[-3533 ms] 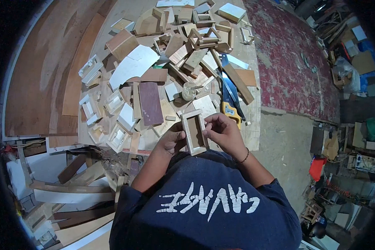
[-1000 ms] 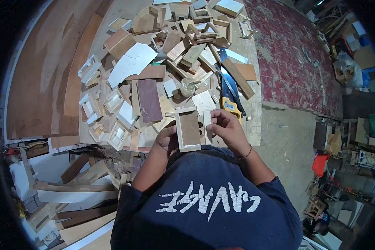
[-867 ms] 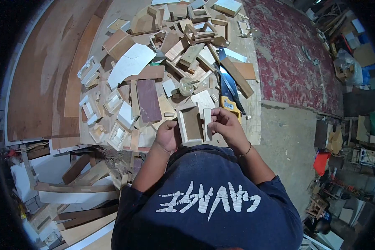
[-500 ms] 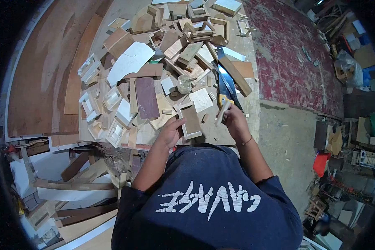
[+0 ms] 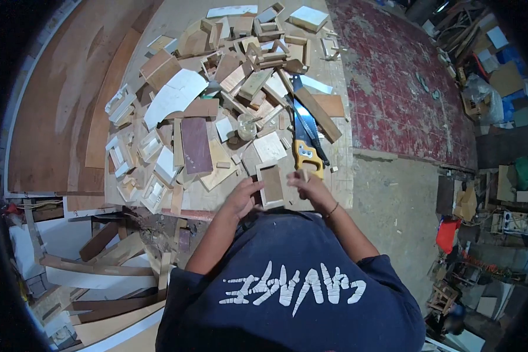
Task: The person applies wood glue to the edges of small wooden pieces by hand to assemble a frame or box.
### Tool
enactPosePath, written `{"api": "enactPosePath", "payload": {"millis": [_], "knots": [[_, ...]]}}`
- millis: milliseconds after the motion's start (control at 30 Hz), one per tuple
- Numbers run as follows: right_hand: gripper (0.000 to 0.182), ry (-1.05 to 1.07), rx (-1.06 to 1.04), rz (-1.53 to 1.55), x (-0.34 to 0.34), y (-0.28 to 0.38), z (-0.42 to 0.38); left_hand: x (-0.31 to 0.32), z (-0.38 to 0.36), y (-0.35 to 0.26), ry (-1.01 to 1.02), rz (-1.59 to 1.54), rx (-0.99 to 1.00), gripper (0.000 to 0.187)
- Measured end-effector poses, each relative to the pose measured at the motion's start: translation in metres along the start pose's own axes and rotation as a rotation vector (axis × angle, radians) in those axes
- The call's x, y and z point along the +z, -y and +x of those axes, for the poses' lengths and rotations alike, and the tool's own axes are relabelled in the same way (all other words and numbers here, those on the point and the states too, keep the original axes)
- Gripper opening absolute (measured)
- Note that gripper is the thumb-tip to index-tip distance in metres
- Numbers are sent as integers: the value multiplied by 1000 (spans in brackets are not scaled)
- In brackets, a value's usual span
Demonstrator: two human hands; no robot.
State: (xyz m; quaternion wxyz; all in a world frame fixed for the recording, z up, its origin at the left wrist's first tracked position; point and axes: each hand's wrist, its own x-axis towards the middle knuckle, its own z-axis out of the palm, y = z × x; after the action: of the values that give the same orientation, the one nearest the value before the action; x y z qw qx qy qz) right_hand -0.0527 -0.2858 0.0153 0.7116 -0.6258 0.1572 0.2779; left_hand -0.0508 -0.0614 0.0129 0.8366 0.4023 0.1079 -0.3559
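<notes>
My left hand (image 5: 243,196) grips the left side of a small shallow wooden box (image 5: 273,183) near the table's front edge. The box has pale rims around a brown base. Close to the box's right side is my right hand (image 5: 314,190), fingers pinched on a short pale wood strip (image 5: 304,175), mostly hidden by the fingers. Just beyond that hand lies a handsaw with a yellow handle (image 5: 307,154). A glass jar (image 5: 246,127) with a stick in it stands farther back.
Wooden offcuts and small frames crowd the table (image 5: 214,198), including a dark reddish board (image 5: 196,145) and a curved white piece (image 5: 176,97). A long wood bar (image 5: 318,114) lies beside the saw blade. Scrap boards (image 5: 105,264) are piled below left.
My right hand has moved left and down toward the box with the wood strip, uncovering the saw handle. The box is slightly lower relative to the table, still in my left hand.
</notes>
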Motion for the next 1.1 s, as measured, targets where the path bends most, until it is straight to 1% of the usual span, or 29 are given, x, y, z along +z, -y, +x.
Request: {"api": "enactPosePath", "payload": {"millis": [67,100,167,200,300,367,400,467,500,567,600,667,700,767,833,900,967,1000,1067,1100], "knots": [[31,56,-16,-114,4,-4,2,7,7,-1,0,-5,-1,39],[24,97,14,-132,8,5,-3,6,10,3,32,0,-34,39],[21,103,31,-144,0,-14,4,2,16,17,65,-7,-114,38],[18,118,39,-157,-3,-24,8,0,22,24,84,-26,-115,37],[15,32,88,-66,-12,-45,16,-17,37,46,54,-62,-153,36],[13,-72,131,-26,-16,-69,26,-32,46,61,5,28,-210,39],[16,-93,147,6,-14,-75,29,-35,48,66,0,28,-217,39],[22,-125,273,-92,-22,-82,31,-40,53,77,-121,134,-220,43],[22,-124,272,-89,-22,-84,30,-41,55,80,-171,138,-234,43],[21,-223,223,-163,-20,-86,30,-45,59,85,-184,145,-227,44],[21,-223,221,-160,-20,-88,31,-43,59,84,-196,149,-222,45],[25,-195,73,-294,-22,-91,34,-41,61,79,-173,171,-216,46],[25,-197,71,-293,-23,-97,39,-39,62,76,-150,190,-210,47],[29,-190,-21,-328,-27,-115,54,-38,64,71,-154,202,-200,46],[29,-195,-17,-333,-28,-125,64,-46,68,72,-161,213,-190,45],[30,-197,-12,-339,-28,-128,70,-49,69,69,-106,208,-161,45],[29,-250,-128,-545,-27,-127,70,-47,65,66,-138,234,-186,47],[29,-247,-125,-548,-24,-122,66,-45,62,63,-169,262,-211,49],[30,-404,-169,-698,-16,-111,56,-51,63,68,-174,253,-227,51],[30,-401,-166,-701,-16,-112,57,-51,62,68,-176,250,-243,54]]}}
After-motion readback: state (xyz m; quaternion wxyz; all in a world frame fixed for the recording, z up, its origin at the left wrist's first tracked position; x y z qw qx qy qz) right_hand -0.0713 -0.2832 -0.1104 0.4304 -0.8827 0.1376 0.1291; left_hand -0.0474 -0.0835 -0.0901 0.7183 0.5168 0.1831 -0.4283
